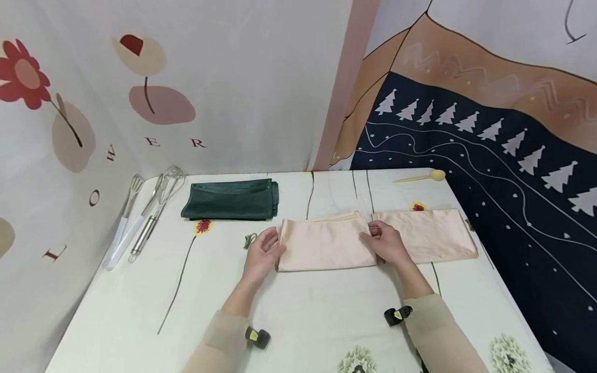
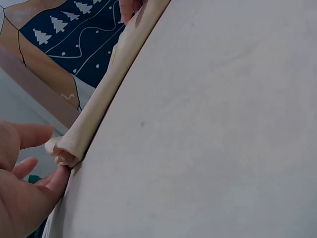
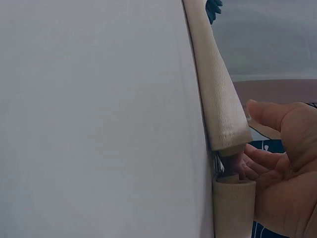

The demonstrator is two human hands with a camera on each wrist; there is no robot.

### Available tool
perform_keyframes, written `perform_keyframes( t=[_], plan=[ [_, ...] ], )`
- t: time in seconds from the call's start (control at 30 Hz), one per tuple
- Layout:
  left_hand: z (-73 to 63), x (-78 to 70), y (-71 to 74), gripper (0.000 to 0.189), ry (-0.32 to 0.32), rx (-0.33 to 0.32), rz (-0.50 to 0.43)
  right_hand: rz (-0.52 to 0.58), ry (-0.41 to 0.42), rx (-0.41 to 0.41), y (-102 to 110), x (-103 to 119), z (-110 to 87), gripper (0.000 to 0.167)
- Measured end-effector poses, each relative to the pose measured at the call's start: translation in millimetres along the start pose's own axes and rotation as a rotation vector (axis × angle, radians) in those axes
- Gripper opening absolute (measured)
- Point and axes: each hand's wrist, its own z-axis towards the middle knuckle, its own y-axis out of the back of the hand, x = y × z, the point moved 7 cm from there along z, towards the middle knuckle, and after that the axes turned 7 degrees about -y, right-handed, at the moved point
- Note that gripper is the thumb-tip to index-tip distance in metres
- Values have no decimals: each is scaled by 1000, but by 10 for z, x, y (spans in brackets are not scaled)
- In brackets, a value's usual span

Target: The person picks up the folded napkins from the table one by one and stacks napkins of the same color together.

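1. White flower-printed tablecloth [image 1: 303, 321] is backed by a pale wall hanging [image 1: 252, 77]; letters "L O W E R" [image 1: 197, 143] can be read.
2. Folded pale-pink satin cloth [image 1: 326, 246] is laid centrally, its side edges touched by left hand [image 1: 263, 255] and right hand [image 1: 388, 243]; thumbs are parted from fingers, presumably so the fold is steadied, not squeezed.
3. Second folded pink cloth [image 1: 426, 235] is placed just beside, rightward.
4. Folded dark-green cloth [image 1: 228, 201] and balloon whisk [image 1: 144, 234] are set further back-left, probably out of the way.
5. Yellow labels [image 1: 253, 335] on wrist devices [image 1: 391, 318] cannot be read.
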Motion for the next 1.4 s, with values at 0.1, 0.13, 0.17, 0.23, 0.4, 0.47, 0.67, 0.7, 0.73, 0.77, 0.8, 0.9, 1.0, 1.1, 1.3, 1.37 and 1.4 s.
perform_keyframes(
  t=[0.1, 0.13, 0.17, 0.23, 0.4, 0.47, 0.67, 0.7, 0.73, 0.77, 0.8, 0.9, 1.0, 1.1, 1.3, 1.37, 1.4],
  plan=[
    [23, 25, -12, 66, 2, 4, -38, 21, -17, 59, -55, -7, 20, 55],
    [29, 32, -14, 68, 5, 3, -44, 31, -18, 76, -72, -7, 27, 55],
    [35, 42, -15, 69, 8, 1, -46, 42, -23, 89, -87, -10, 34, 53],
    [43, 64, -17, 71, 20, 0, -46, 68, -27, 113, -115, -16, 44, 47],
    [46, 93, -3, 71, 31, 7, -40, 115, 6, 126, -164, -23, 73, 41],
    [49, 86, -8, 69, 26, 26, -18, 156, 22, 136, -180, -20, 79, 41],
    [47, 33, -63, 66, 53, 84, 6, 255, 19, 169, -207, -42, 80, 37],
    [42, 15, -69, 66, 52, 88, -6, 268, 16, 177, -214, -46, 83, 37],
    [40, -5, -78, 66, 45, 95, -23, 277, 16, 184, -218, -48, 84, 38],
    [38, -20, -86, 66, 40, 96, -45, 289, 20, 193, -223, -46, 85, 39],
    [36, -33, -96, 66, 32, 97, -75, 304, 19, 200, -228, -44, 84, 40],
    [28, -61, -126, 68, 8, 99, -164, 342, 18, 216, -239, -39, 81, 41],
    [22, -31, -147, 66, 23, 76, -206, 371, 21, 228, -238, -33, 77, 41],
    [18, 32, -136, 62, 63, 43, -238, 378, 26, 233, -236, -36, 80, 44],
    [9, 95, -109, 79, 102, 29, -302, 394, 38, 233, -223, -29, 72, 49],
    [2, 94, -112, 83, 118, 34, -295, 410, 40, 239, -209, 4, 48, 51],
    [-1, 91, -114, 81, 121, 40, -277, 417, 40, 243, -210, 4, 48, 52]
  ],
)
